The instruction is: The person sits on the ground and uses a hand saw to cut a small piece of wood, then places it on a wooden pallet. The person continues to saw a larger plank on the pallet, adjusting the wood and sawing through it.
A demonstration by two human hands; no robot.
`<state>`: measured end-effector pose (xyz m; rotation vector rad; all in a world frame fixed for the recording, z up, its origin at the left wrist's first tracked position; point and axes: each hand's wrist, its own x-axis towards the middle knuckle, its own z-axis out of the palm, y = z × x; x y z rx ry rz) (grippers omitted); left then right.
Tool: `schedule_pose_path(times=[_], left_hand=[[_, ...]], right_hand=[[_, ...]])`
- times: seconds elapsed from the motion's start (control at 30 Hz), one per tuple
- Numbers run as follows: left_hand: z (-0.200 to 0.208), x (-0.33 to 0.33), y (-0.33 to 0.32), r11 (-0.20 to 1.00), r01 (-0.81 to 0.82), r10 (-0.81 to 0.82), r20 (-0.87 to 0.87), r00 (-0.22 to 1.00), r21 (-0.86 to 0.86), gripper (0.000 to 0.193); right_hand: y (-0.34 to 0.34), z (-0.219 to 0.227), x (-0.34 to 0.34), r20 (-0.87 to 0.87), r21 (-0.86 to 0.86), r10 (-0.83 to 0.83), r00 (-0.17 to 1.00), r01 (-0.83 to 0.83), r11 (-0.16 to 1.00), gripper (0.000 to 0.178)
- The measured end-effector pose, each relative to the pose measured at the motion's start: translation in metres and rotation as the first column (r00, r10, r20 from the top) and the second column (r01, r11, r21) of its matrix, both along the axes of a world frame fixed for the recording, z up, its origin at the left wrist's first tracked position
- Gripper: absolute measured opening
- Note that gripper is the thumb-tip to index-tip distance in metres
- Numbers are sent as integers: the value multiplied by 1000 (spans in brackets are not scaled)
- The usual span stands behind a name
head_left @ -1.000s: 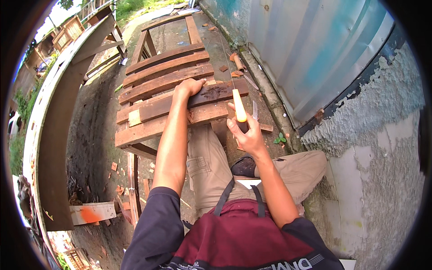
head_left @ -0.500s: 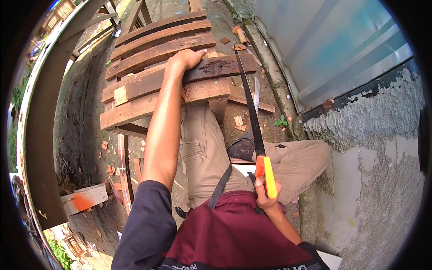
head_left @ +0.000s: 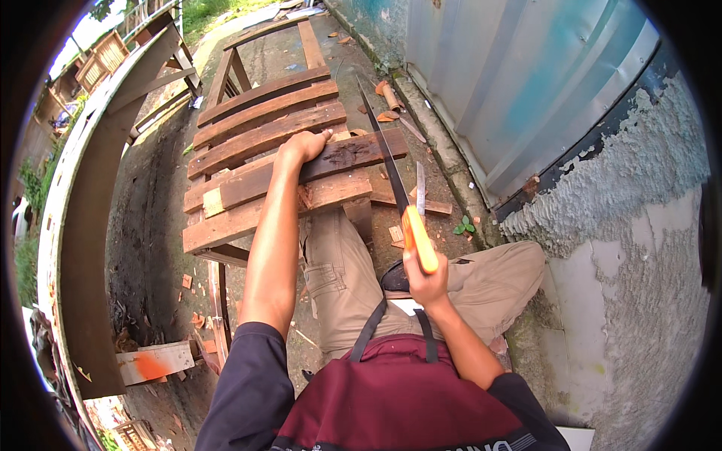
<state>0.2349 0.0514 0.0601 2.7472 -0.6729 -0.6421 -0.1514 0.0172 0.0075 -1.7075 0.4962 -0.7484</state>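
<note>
My right hand [head_left: 427, 283] is closed round the yellow-orange handle of a handsaw [head_left: 392, 167]. Its long dark blade points away from me and crosses the right end of a dark wooden plank [head_left: 350, 154] with a rough, damaged patch. Over that plank lies my left hand [head_left: 304, 147], fingers curled at its far edge, gripping it against the slats below. The plank rests across a slatted wooden frame [head_left: 278, 116] in front of me, its right end sticking out past the slats. Whether the blade has cut into the wood I cannot tell.
A knife-like blade [head_left: 420, 186] lies on the ground right of the frame, near wood offcuts [head_left: 397, 234] and a small green plant [head_left: 464, 225]. A metal sheet wall [head_left: 481, 98] and rough concrete wall [head_left: 617, 240] rise on the right. A large wooden board structure [head_left: 86, 248] stands left.
My right hand has moved forward, away from my body, pushing the saw along with it. My left hand keeps its hold on the plank. The view has tilted up somewhat.
</note>
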Motion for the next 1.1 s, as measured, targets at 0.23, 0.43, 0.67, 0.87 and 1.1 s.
schedule_pose_path(times=[0.23, 0.43, 0.67, 0.87, 1.1], left_hand=[[9, -19, 4, 999, -47, 47, 23, 999, -5, 79], [2, -4, -1, 999, -9, 11, 45, 999, -44, 78], [-8, -4, 8, 998, -4, 5, 3, 1000, -65, 82], [6, -18, 5, 997, -79, 79, 25, 997, 4, 74], [12, -11, -9, 999, -41, 41, -2, 999, -10, 70]], right_hand=[[38, 2, -91, -113, 159, 3, 994, 15, 987, 21], [-36, 49, 96, 64, -43, -52, 997, 55, 998, 29], [30, 7, -54, -55, -131, 32, 998, -39, 991, 17], [34, 11, -77, -36, -166, 22, 999, -27, 986, 14], [-66, 27, 123, 199, 299, 30, 980, -90, 950, 27]])
